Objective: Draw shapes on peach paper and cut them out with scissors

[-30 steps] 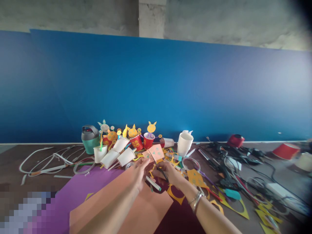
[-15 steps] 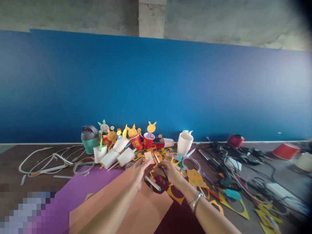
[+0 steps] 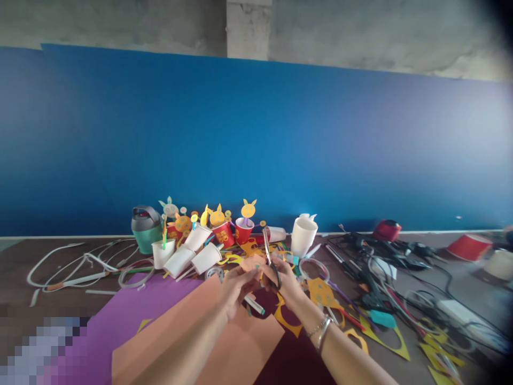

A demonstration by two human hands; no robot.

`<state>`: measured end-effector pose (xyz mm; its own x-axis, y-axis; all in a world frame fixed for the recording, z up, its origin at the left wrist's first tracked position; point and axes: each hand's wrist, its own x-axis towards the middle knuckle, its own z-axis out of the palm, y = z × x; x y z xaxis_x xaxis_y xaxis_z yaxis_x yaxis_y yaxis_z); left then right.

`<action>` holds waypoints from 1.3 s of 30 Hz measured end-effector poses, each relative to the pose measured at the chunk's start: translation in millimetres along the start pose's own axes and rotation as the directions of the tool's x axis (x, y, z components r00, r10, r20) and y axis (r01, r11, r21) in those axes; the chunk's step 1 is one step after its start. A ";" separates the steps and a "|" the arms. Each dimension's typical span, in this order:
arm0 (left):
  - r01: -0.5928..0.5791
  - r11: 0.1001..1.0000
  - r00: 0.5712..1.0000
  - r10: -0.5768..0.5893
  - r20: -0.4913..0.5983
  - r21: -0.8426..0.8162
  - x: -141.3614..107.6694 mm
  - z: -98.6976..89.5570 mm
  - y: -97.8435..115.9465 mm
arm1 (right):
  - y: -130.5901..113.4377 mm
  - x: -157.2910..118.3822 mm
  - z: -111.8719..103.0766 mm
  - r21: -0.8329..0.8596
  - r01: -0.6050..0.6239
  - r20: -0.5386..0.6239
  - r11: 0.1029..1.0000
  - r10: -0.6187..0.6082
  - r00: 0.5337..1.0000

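while a blue board (image 3: 256, 144) fills the upper view, the dark table (image 3: 24, 267) below it carries a crowded spread of craft things: a purple sheet (image 3: 132, 326), a peach card (image 3: 256, 342) and a maroon sheet (image 3: 298, 361) lie nearest the person, white paper cups (image 3: 206, 258) and red paper cups (image 3: 243, 231) with yellow rabbit cut-outs (image 3: 248, 209) are heaped ahead, and black cables (image 3: 372, 272) sprawl off to the right. over the maroon sheet, just in front of the cups, the two hands work close together. the left hand (image 3: 238, 291) is closed in a pinch on a small peach paper piece (image 3: 251, 262), and the right hand (image 3: 286, 283) grips black-handled scissors (image 3: 271, 262). the main change is in the scissors, which have swung up from a low slant to nearly upright, their blades pointing away from the person and lying just beside the paper. whether the blades are biting the paper is too small to tell.
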<state>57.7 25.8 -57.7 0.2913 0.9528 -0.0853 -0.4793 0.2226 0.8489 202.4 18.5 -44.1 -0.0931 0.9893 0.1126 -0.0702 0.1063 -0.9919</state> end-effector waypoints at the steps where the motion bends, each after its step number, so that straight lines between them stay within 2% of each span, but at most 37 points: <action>1: -0.008 1.000 1.000 0.008 -0.015 -0.018 0.4 -0.3 -1.2 | -1.0 -0.4 0.9 0.010 0.012 0.013 1.000 -0.012 1.000; 6: -0.078 0.994 0.985 0.066 -0.161 -0.070 3.3 -5.3 -1.2 | 4.3 -3.6 8.7 0.049 0.051 0.135 0.997 -0.057 0.989; 8: -0.080 0.993 0.980 0.063 -0.188 -0.084 3.1 -5.6 -0.1 | 10.0 -4.4 12.5 0.040 0.050 0.171 0.998 -0.056 0.984; 15: -0.036 0.994 0.991 0.023 -0.132 -0.099 -2.5 0.7 0.0 | 16.7 -5.8 19.2 0.047 0.022 0.215 0.999 -0.031 0.976; 26: -0.050 0.995 0.988 0.038 -0.151 -0.080 -1.0 -0.3 0.4 | 22.1 -5.9 18.0 0.047 0.038 0.207 0.998 -0.047 0.977; 39: -0.067 0.995 0.984 0.054 -0.171 -0.070 1.8 -4.1 -1.0 | 20.0 -6.9 20.1 0.093 -0.030 0.183 0.995 0.013 0.983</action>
<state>55.3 28.2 -60.8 0.1190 0.9847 -0.1273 -0.5546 0.1722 0.8141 181.7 11.8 -63.6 -0.2743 0.9554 0.1090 -0.1590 0.0667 -0.9850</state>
